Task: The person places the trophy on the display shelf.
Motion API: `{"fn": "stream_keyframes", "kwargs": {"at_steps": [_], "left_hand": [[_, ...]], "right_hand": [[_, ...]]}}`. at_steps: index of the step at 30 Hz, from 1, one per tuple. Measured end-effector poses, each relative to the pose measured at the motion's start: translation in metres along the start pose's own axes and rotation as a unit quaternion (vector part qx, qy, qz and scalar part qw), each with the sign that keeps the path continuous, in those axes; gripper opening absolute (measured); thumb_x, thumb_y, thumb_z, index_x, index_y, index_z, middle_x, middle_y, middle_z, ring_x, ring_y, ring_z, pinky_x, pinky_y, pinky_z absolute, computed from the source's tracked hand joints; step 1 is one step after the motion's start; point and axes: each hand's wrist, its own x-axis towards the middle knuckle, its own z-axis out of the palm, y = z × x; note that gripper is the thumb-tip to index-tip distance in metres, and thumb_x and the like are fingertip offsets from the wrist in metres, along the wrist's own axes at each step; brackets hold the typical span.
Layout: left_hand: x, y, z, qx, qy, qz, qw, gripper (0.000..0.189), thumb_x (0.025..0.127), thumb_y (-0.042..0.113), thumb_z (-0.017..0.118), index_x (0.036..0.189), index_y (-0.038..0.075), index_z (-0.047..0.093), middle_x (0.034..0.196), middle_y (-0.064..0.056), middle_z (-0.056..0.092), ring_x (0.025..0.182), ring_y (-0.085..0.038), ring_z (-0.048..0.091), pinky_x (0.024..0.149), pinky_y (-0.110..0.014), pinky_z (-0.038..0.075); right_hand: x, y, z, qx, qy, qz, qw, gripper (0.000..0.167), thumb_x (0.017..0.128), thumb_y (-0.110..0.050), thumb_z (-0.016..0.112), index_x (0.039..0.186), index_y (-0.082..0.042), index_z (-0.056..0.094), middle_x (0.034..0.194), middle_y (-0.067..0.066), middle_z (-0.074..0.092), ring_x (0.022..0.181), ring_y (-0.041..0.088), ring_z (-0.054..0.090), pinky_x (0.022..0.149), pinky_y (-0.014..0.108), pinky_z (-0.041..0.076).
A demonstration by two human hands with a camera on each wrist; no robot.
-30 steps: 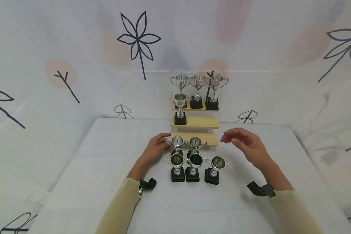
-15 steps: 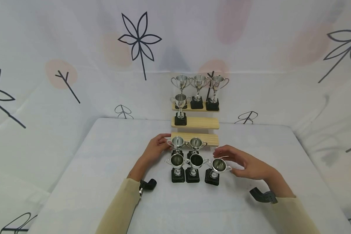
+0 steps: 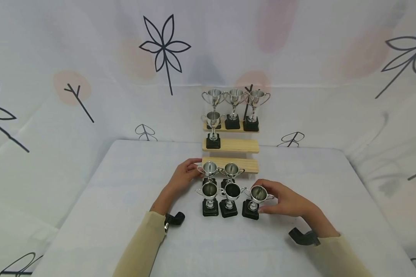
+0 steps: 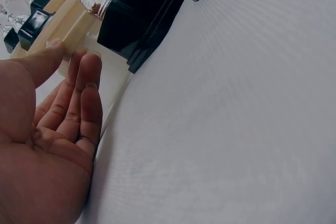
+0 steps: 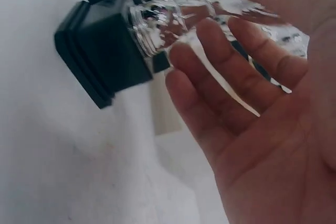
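Observation:
My right hand point(image 3: 287, 200) curls round the small silver trophy cup point(image 3: 259, 194) at the front right, thumb low by its black base and fingers behind the cup. In the right wrist view, fingertips point(image 5: 185, 59) lie right at the stem above the black base point(image 5: 107, 48). The trophy stands upright on the table. At the other side, my left hand point(image 3: 183, 179) pinches the left end of the lowest board point(image 3: 248, 165) of a pale wooden stepped stand, thumb above and fingers below in the left wrist view. Two front trophies point(image 3: 209, 196) point(image 3: 230, 196) stand left of the gripped one.
Two more trophies point(image 3: 209, 169) point(image 3: 231, 170) stand behind these, in front of the stand. The middle board point(image 3: 239, 145) bears one trophy point(image 3: 213, 127) at its left; three larger trophies point(image 3: 234, 107) line the top board. White cloth point(image 3: 135, 231) covers the table.
My right hand has come down and left from beside the stand to the front right trophy and closed round it. The middle front trophy has turned slightly. My left hand stays put.

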Motion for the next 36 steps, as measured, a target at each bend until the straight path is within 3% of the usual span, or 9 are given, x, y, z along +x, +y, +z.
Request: {"fn": "stream_keyframes", "kwargs": {"at_steps": [6, 16, 36], "left_hand": [[0.0, -0.001, 0.0, -0.003, -0.001, -0.001, 1.0, 0.046, 0.104, 0.015, 0.069, 0.148, 0.007, 0.056, 0.104, -0.009, 0.075, 0.094, -0.018, 0.073, 0.087, -0.029, 0.052], [0.001, -0.002, 0.0, -0.005, 0.002, -0.002, 1.0, 0.046, 0.104, 0.014, 0.069, 0.148, 0.008, 0.057, 0.101, -0.007, 0.075, 0.092, -0.016, 0.072, 0.085, -0.027, 0.051], [0.0, -0.002, 0.0, 0.007, 0.004, 0.0, 1.0, 0.047, 0.104, 0.016, 0.07, 0.148, 0.008, 0.057, 0.103, -0.008, 0.076, 0.094, -0.019, 0.073, 0.085, -0.031, 0.05]], "right_hand": [[0.005, 0.0, 0.007, -0.021, 0.02, -0.003, 0.9996, 0.034, 0.092, -0.008, 0.084, 0.116, -0.022, 0.064, 0.099, -0.005, 0.067, 0.093, 0.014, 0.066, 0.091, 0.033, 0.053], [0.006, -0.001, 0.01, -0.022, 0.035, -0.004, 0.9991, 0.029, 0.091, -0.008, 0.085, 0.109, -0.024, 0.068, 0.095, -0.005, 0.069, 0.087, 0.013, 0.064, 0.082, 0.031, 0.052], [-0.001, -0.013, -0.001, -0.082, 0.085, 0.052, 0.9916, 0.036, 0.085, -0.004, 0.087, 0.106, -0.028, 0.071, 0.097, -0.01, 0.07, 0.092, 0.012, 0.067, 0.086, 0.04, 0.055]]}}
